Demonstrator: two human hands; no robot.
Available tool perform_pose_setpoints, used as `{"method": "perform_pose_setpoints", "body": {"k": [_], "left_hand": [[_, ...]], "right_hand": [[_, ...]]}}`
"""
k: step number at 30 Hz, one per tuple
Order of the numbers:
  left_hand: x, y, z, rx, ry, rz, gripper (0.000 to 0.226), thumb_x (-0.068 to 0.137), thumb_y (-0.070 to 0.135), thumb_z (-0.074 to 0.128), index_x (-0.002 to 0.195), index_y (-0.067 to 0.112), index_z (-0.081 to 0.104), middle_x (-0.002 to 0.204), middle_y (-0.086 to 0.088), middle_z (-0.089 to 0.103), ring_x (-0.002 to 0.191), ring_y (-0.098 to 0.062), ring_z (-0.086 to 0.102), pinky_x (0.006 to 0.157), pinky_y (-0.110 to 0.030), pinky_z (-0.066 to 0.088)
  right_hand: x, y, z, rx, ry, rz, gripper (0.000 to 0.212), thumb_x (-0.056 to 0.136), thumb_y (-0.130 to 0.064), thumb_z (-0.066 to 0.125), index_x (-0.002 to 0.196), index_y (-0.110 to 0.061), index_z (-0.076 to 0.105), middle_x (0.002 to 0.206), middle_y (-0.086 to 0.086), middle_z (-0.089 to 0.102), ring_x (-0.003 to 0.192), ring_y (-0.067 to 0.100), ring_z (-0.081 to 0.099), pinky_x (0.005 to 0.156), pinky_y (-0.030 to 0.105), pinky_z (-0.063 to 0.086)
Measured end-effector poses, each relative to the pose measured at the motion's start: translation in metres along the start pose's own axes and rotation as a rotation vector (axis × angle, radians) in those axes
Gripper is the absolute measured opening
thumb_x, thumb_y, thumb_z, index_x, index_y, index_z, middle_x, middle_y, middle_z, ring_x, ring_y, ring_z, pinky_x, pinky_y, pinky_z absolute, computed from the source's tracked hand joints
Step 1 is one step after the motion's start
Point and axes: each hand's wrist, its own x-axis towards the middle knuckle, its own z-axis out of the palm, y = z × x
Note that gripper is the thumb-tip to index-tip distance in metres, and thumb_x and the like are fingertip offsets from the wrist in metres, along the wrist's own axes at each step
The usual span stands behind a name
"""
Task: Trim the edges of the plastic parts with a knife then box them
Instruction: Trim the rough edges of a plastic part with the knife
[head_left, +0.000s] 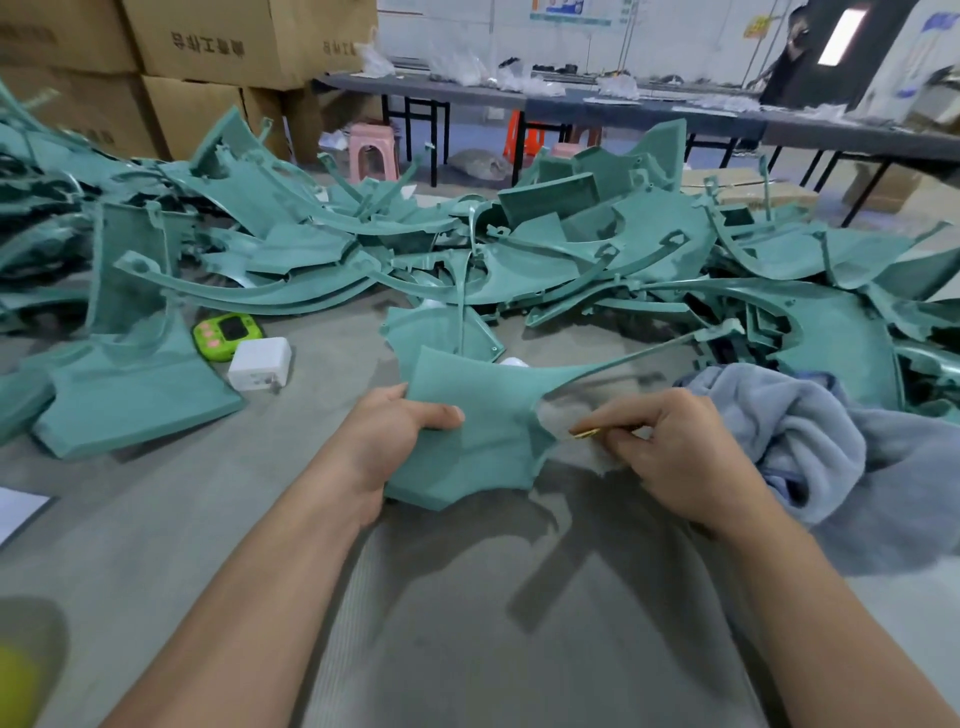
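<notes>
Fingers (441, 415) of left hand (387, 441) curled round teal plastic part (483, 431), over table (467, 623). Right hand (675, 457) pinches knife (584, 434) at part's right edge. Beyond part: pile of teal parts (519, 249). Right of part: blue-grey cloth (810, 441).

Both forearms are bare, as are the left hand (395, 441) and right hand (680, 457) — thumbnail apparently trimmed short.

Soft, even indoor light. A bright panel (841, 36) top right is blown out white. My left hand (395, 441), right hand (675, 457) and the plastic part (483, 415) cast soft shadows toward me on the grey table (467, 649). The knife (584, 433) glints gold. Edges bow; a yellow-green blob (15, 680) bottom left is blurred.
</notes>
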Motion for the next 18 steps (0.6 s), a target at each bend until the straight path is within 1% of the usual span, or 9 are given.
{"method": "perform_pose_setpoints", "body": {"k": [3,6,7,9,12,13,15,17,18], "left_hand": [[0.001,0.001,-0.001,-0.016,0.051,-0.003,0.015,0.085,0.002,0.070,0.098,0.007,0.074,0.089,-0.014,0.079,0.066,-0.028,0.074,0.050,-0.033,0.058],[0.001,0.001,-0.002,-0.040,0.068,-0.006,0.018,0.083,0.004,0.071,0.100,0.008,0.074,0.091,-0.015,0.078,0.069,-0.030,0.075,0.053,-0.034,0.058],[0.000,0.001,-0.002,-0.044,0.062,-0.012,0.018,0.083,0.005,0.071,0.100,0.008,0.075,0.091,-0.016,0.078,0.071,-0.031,0.075,0.055,-0.035,0.059],[-0.002,0.001,-0.002,-0.056,0.049,-0.023,0.018,0.082,0.005,0.071,0.100,0.008,0.075,0.091,-0.015,0.078,0.070,-0.031,0.075,0.053,-0.035,0.058],[-0.002,0.002,-0.004,-0.101,0.067,-0.024,0.018,0.083,0.004,0.070,0.100,0.007,0.074,0.086,-0.015,0.078,0.062,-0.028,0.073,0.045,-0.031,0.054],[-0.001,0.003,-0.005,-0.119,0.077,-0.020,0.018,0.083,0.003,0.070,0.101,0.006,0.074,0.085,-0.014,0.078,0.060,-0.027,0.073,0.044,-0.031,0.053],[-0.001,0.003,-0.005,-0.145,0.086,-0.023,0.019,0.084,0.003,0.069,0.103,0.005,0.073,0.085,-0.015,0.078,0.060,-0.027,0.073,0.043,-0.031,0.053],[-0.001,0.003,-0.004,-0.176,0.083,-0.039,0.019,0.085,0.003,0.069,0.103,0.005,0.072,0.085,-0.015,0.078,0.060,-0.028,0.074,0.043,-0.031,0.053],[0.000,0.002,-0.004,-0.190,0.086,-0.045,0.018,0.085,0.003,0.069,0.103,0.004,0.071,0.085,-0.015,0.078,0.060,-0.027,0.074,0.043,-0.031,0.053]], "right_hand": [[-0.002,-0.004,-0.001,0.134,0.053,0.047,0.044,0.087,-0.005,0.072,0.078,-0.048,0.077,0.061,-0.014,0.071,0.045,0.001,0.048,0.045,0.012,0.034],[-0.002,-0.007,0.004,0.163,-0.074,0.098,0.035,0.084,-0.009,0.074,0.076,-0.043,0.081,0.062,-0.003,0.071,0.048,0.003,0.044,0.048,0.024,0.037],[-0.002,-0.008,0.006,0.144,-0.089,0.110,0.034,0.083,-0.011,0.075,0.078,-0.044,0.081,0.062,-0.003,0.071,0.049,0.004,0.045,0.049,0.025,0.038],[-0.001,-0.007,0.008,0.127,-0.026,0.130,0.040,0.083,-0.011,0.075,0.074,-0.050,0.078,0.063,-0.007,0.071,0.051,0.007,0.051,0.051,0.023,0.041],[-0.001,-0.004,0.009,0.136,0.107,0.131,0.051,0.084,-0.008,0.073,0.064,-0.055,0.073,0.066,-0.004,0.073,0.057,0.014,0.059,0.054,0.029,0.046],[-0.001,-0.004,0.010,0.167,0.110,0.120,0.048,0.084,-0.008,0.074,0.065,-0.052,0.074,0.065,-0.005,0.072,0.054,0.010,0.056,0.052,0.028,0.044],[-0.001,-0.006,0.013,0.217,0.035,0.103,0.039,0.083,-0.007,0.076,0.073,-0.044,0.080,0.056,-0.010,0.066,0.049,0.002,0.045,0.046,0.017,0.035],[-0.002,-0.010,0.016,0.190,-0.024,0.097,0.033,0.084,-0.008,0.075,0.080,-0.040,0.081,0.051,-0.010,0.058,0.046,0.002,0.040,0.046,0.014,0.030],[-0.002,-0.009,0.017,0.181,-0.002,0.096,0.031,0.085,-0.009,0.074,0.082,-0.038,0.080,0.051,-0.009,0.057,0.045,0.002,0.040,0.045,0.014,0.031]]}}
